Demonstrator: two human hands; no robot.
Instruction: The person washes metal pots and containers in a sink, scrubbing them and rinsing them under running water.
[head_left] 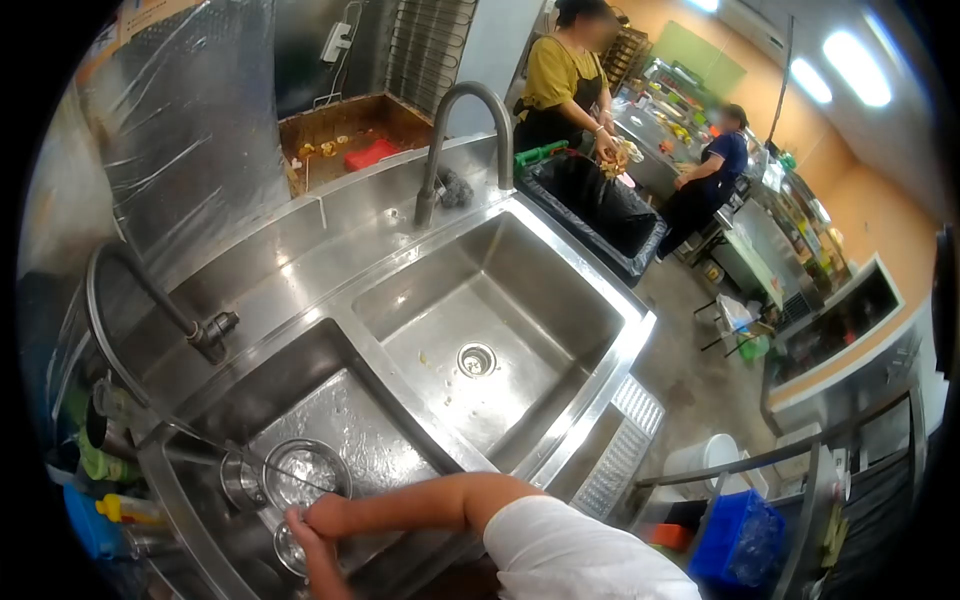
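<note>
My right hand (328,515) reaches across from a white sleeve into the left sink basin (375,420). My left hand (310,545) comes up from below, and the two hands meet with bent fingers. Whatever lies between them is hidden. Just beyond my fingers sits a round, shiny, bowl-like vessel (305,470). Another round vessel (238,480) stands to its left, and part of a third (288,550) shows beside my left hand. A thin stream, apparently water, runs from the curved left faucet (110,320) toward my hands. Wet patches shine on the basin floor.
The right basin (430,310) has a drain and small food scraps. A second faucet (470,100) stands behind it. Beyond are a black-lined bin (590,210) and a person in yellow (560,75) handling food. Another person (722,165) stands farther back. A blue crate (735,540) sits lower right.
</note>
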